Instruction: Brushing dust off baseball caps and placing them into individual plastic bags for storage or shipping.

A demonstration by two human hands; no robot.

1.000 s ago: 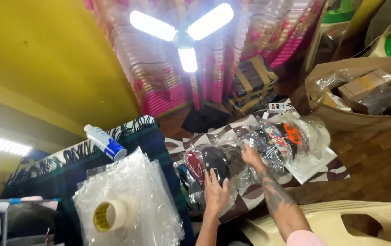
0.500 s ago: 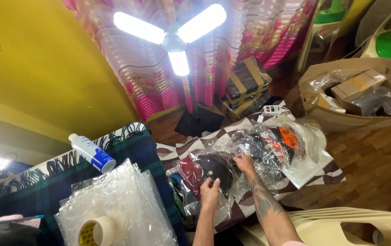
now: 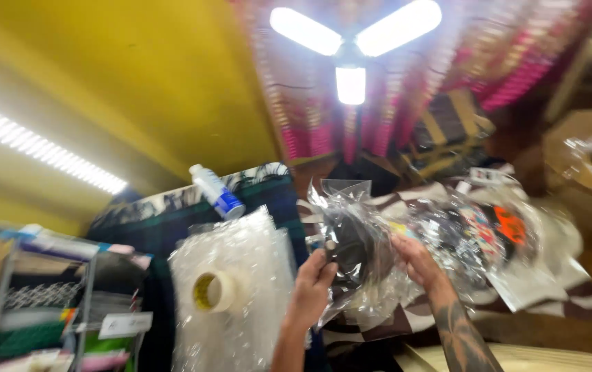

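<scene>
Right: both hands lift clear crinkly plastic bag (image 3: pixel 351 238) holding dark round item, above patterned cloth's near edge. Left hand (image 3: pixel 312 286) fingers curled, gripping bag's lower left side. Right hand (image 3: pixel 414 260) pinching its right side. Blurred frame. Best support weight underneath, keep open top upward. White tape roll (image 3: pixel 215 291) rests on bubble wrap (image 3: pixel 237 275) just left.
</scene>
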